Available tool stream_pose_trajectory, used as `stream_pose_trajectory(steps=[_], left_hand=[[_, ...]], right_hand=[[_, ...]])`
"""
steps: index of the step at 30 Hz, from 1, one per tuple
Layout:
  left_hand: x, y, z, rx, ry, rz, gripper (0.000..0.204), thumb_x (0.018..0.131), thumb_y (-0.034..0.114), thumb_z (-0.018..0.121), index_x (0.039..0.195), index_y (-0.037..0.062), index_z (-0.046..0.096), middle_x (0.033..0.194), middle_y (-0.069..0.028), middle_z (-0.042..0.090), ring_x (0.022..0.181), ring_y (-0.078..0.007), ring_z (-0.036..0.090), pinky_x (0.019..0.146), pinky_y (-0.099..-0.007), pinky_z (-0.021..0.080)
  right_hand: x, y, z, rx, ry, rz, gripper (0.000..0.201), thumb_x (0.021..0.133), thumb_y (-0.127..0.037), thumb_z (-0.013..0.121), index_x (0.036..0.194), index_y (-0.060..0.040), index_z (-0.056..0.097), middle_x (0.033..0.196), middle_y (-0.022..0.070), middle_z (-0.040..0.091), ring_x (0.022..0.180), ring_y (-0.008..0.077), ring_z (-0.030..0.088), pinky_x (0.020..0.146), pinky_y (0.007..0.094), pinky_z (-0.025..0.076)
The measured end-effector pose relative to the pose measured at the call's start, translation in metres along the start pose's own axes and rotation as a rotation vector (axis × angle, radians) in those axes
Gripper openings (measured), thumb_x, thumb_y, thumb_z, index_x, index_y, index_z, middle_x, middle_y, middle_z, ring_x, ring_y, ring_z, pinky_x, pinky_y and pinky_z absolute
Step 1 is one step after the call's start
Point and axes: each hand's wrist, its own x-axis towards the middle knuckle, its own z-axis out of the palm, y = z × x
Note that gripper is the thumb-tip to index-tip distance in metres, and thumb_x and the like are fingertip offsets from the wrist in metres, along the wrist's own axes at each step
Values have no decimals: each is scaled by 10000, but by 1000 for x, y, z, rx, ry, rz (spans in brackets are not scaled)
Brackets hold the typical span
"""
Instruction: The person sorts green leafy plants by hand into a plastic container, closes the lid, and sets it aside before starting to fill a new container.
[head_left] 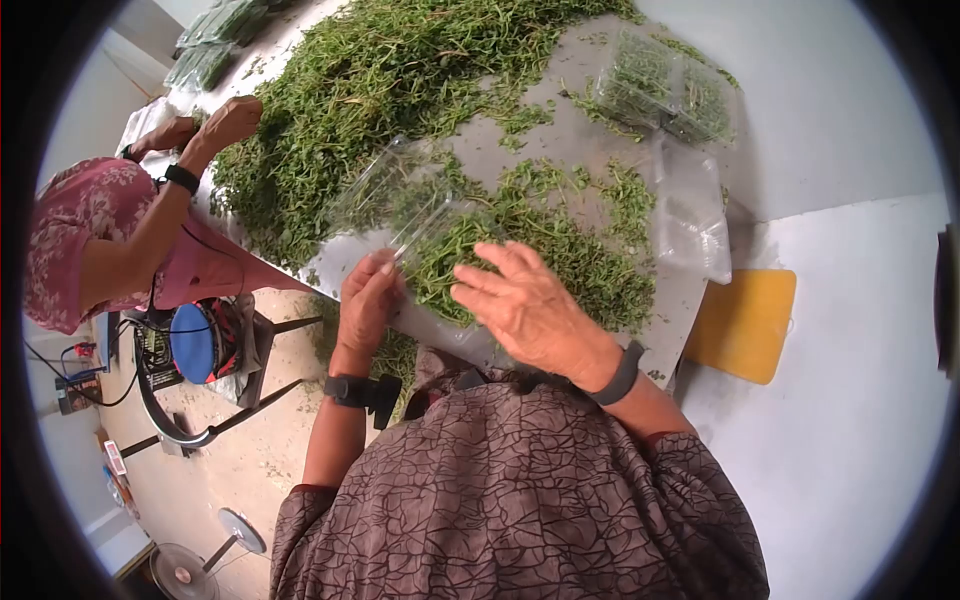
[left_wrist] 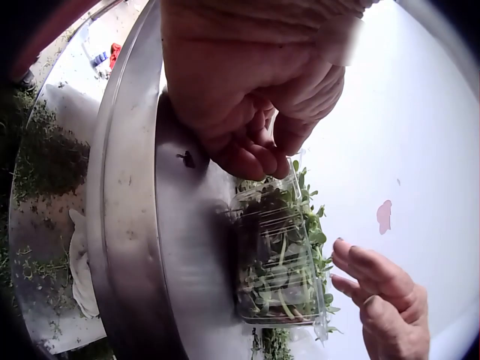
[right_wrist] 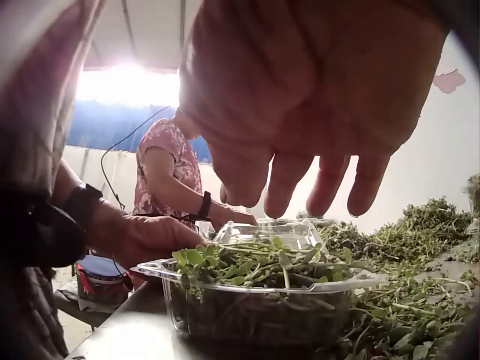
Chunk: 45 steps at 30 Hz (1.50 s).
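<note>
A clear plastic clamshell box (right_wrist: 259, 319) heaped with leafy green stems (right_wrist: 262, 264) sits at the near edge of the metal table. My left hand (head_left: 367, 305) pinches the box's rim between thumb and fingertips at its left side, as the left wrist view shows too. The lid (head_left: 385, 190) is hinged back, away from me, with loose greens beyond it. Over the filled box hovers my right hand (head_left: 530, 310), palm down with its fingers spread and nothing held. In the right wrist view a gap shows between those fingertips and the leaves.
A large pile of greens (head_left: 400, 70) covers the far table, and a smaller heap (head_left: 590, 265) lies right of the box. Filled boxes (head_left: 665, 85) stand at the far right near empty ones (head_left: 690, 210). Another person (head_left: 120, 230) works at the left. A yellow stool (head_left: 745, 325) is at right.
</note>
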Motion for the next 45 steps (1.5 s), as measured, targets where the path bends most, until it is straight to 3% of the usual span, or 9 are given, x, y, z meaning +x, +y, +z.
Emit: stream_pose_trajectory(steps=[7, 12, 20, 25, 27, 29, 33, 38, 45], left_hand=[[-4, -2, -1, -4, 18, 26, 253, 882, 171, 548, 1104, 52, 563, 700, 6, 554, 595, -74, 490, 535, -201, 365], [-5, -5, -2, -36, 68, 13, 235, 881, 175, 525, 1080, 54, 560, 653, -4, 545, 545, -80, 484, 506, -202, 360], [-10, -7, -2, -106, 103, 94, 259, 862, 180, 520, 1069, 25, 525, 629, -28, 531, 530, -118, 513, 495, -223, 424], [-9, -8, -2, -103, 110, 123, 287, 856, 192, 526, 1059, -11, 516, 637, -40, 531, 530, -125, 514, 511, -222, 438], [-8, -7, -1, -98, 100, 126, 288, 855, 191, 527, 1049, -21, 517, 642, -45, 532, 531, -127, 514, 517, -225, 442], [-10, -5, 0, -103, 73, 132, 286, 829, 180, 571, 1047, -5, 557, 716, 25, 500, 604, -53, 451, 568, -175, 396], [-8, -7, -4, -79, 48, 144, 293, 837, 177, 554, 1053, -22, 546, 709, 6, 500, 589, -68, 460, 548, -190, 418], [-6, -9, -6, -103, 44, 131, 267, 844, 157, 526, 1045, -18, 535, 665, -41, 545, 570, -119, 513, 529, -219, 424], [-3, -14, -11, -66, 61, 125, 280, 842, 163, 534, 1062, -11, 537, 668, -18, 537, 578, -92, 475, 541, -199, 373]], right_hand=[[-8, 31, 0, 88, 39, 94, 256, 849, -88, 556, 1087, -14, 611, 1182, 170, 574, 1154, 317, 491, 1018, 444, 352], [-14, 61, -10, -165, 198, 561, 403, 845, -118, 569, 1184, 87, 494, 1229, 356, 447, 1171, 459, 438, 1005, 493, 346], [-19, 100, 13, -360, 57, 1014, 534, 859, -218, 588, 1281, 63, 420, 1285, 407, 343, 1222, 522, 339, 980, 570, 324], [-18, 101, -1, -99, 2, 911, 475, 811, -178, 637, 1219, 31, 512, 1317, 312, 405, 1211, 436, 404, 968, 514, 367], [-18, 100, 7, -69, 302, 682, 393, 775, -170, 673, 1104, 29, 591, 1215, 229, 519, 1139, 383, 465, 937, 482, 396], [-14, 96, 8, -9, 281, 631, 357, 766, -171, 683, 1054, 26, 606, 1120, 208, 545, 1078, 367, 481, 907, 475, 404], [2, 73, 8, -111, 77, 555, 335, 736, -146, 700, 1024, 14, 638, 992, 153, 599, 949, 306, 527, 852, 402, 421], [6, 80, 25, -237, 84, 456, 97, 715, -74, 669, 726, 1, 609, 841, 120, 529, 869, 286, 480, 809, 428, 396], [14, 90, -15, -97, 469, 504, 18, 700, -3, 593, 698, 2, 575, 780, 137, 606, 744, 316, 579, 640, 406, 461]])
